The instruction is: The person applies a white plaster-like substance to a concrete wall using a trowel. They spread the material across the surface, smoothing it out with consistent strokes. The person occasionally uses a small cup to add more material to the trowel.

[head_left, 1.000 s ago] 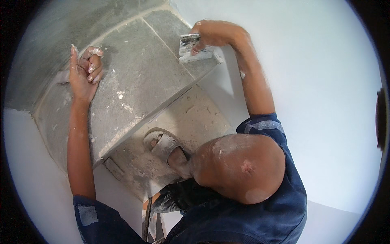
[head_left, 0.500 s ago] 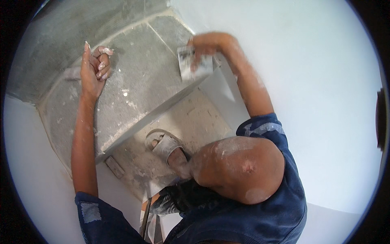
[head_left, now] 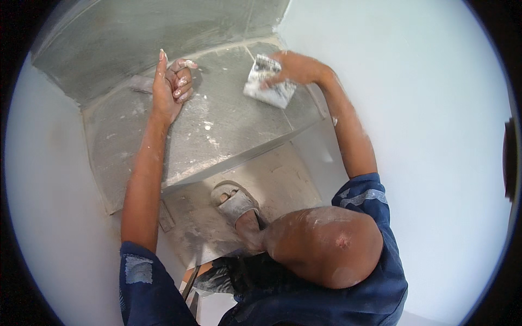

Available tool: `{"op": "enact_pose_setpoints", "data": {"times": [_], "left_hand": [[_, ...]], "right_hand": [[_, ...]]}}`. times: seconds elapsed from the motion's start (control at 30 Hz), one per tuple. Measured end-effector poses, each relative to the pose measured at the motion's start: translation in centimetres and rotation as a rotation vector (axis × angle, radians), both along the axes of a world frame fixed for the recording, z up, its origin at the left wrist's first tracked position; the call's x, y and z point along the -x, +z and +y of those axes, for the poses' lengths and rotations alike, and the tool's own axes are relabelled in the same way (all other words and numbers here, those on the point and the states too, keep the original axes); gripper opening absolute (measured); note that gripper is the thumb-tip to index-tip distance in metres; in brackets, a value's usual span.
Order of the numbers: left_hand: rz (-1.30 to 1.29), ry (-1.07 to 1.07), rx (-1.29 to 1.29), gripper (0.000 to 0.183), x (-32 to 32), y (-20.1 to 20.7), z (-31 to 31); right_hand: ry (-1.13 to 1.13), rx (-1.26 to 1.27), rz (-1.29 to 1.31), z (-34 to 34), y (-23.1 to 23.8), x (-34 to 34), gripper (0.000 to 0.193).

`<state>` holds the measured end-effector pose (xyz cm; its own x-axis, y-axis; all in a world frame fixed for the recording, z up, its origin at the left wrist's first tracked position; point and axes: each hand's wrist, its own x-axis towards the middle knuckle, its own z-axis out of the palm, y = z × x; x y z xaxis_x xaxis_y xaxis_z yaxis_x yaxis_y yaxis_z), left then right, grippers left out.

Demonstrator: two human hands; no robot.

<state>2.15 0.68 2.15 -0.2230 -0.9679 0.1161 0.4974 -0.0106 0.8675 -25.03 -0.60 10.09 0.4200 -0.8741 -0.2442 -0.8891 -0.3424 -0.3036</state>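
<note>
- White-smeared and dark-patched, a flat rectangular piece [head_left: 273, 96] is showing over the right part of a grey slab [head_left: 225, 111], near the white wall on our right [head_left: 424, 119]; we are not managing to tell whether it is touching the slab.
- Our right hand [head_left: 292, 68] is grasping this piece from its right side, the fingers lying across its face and looking slightly blurred.
- Our left hand [head_left: 172, 89] is hovering or resting well apart from it, toward the slab's left; one finger is pointing up, the others are curling inward, and white paste is coating several fingertips. We cannot tell whether they are closing on anything.
- Just beside that hand, a pale strip [head_left: 141, 83] is lying to its left; what it is, we are not making out.
- White specks and a thin pale joint line are marking the slab, and a grey wall [head_left: 174, 32] is rising behind it.
- Below the slab's front edge, our foot in a dusty sandal [head_left: 238, 207] is standing on a dirty, tan floor [head_left: 277, 174].
- Nearer us, a bent, dusty knee [head_left: 326, 244] is jutting up between our dark blue sleeves [head_left: 152, 282].
</note>
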Motion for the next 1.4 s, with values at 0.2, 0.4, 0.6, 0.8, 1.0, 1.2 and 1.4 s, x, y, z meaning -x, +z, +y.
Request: {"op": "enact_pose_setpoints", "data": {"times": [0.2, 0.4, 0.6, 0.8, 1.0, 1.2, 1.4], "left_hand": [[0.007, -0.007, 0.004, 0.065, -2.3, 0.9, 1.5], [0.066, -0.174, -0.162, 0.066, -4.4, 0.6, 1.1], [0.111, -0.380, -0.261, 0.069, -5.6, 0.3, -0.8], [0.077, -0.449, -0.277, 0.070, -5.5, 0.8, -1.2], [0.109, -0.576, -0.229, 0.071, -6.4, -0.3, -1.9], [0.129, -0.611, -0.230, 0.075, -6.6, -0.7, -2.2], [0.058, -0.666, -0.207, 0.080, -7.8, 0.1, -2.1]], "right_hand": [[-0.105, 0.437, 0.106, -7.9, -2.0, -0.9, 0.057], [-0.305, 0.411, 0.095, -5.3, -7.1, -5.2, 0.049], [-0.576, 0.430, 0.074, -7.9, -3.2, 0.1, 0.044], [-0.563, 0.545, 0.113, -8.5, -4.9, -2.4, 0.042], [-0.630, 0.644, 0.020, -8.5, -7.9, -2.7, 0.043], [-0.581, 0.525, 0.173, -7.0, -7.9, -5.4, 0.039], [-0.655, 0.495, 0.103, -9.0, -4.9, -4.7, 0.040]]}}
